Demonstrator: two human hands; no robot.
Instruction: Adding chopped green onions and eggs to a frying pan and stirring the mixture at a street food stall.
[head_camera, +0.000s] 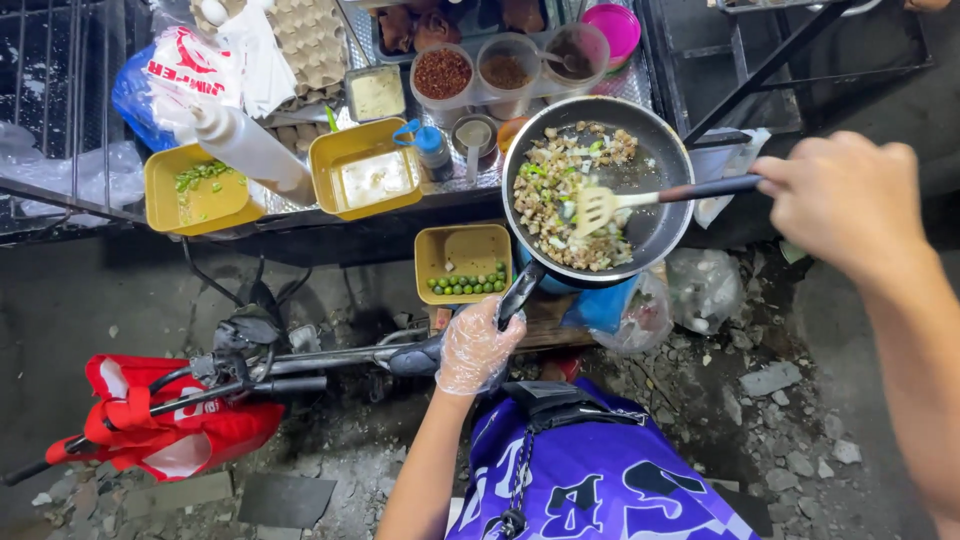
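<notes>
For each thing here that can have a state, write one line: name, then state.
Pan: holds chopped food.
Spatula: in the food.
Left hand: gloved, gripping pan handle.
Right hand: bare, gripping spatula handle.
Squeeze bottle: lying tilted.
Pepper tray: few green peppers.

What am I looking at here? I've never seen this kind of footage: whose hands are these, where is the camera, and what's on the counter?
There is one picture, from a camera worn on a person's head, looking down. No machine is involved, only two hands. The left hand, in a clear plastic glove, grips the pan handle. The bare right hand holds a spatula, its slotted end resting in the chopped food inside the black pan. On the counter behind stand yellow tubs, a squeeze bottle, an egg tray and clear cups of seasoning. A lower yellow tub holds small green fruits. Below are rubble and a bike handlebar with a red bag.
</notes>
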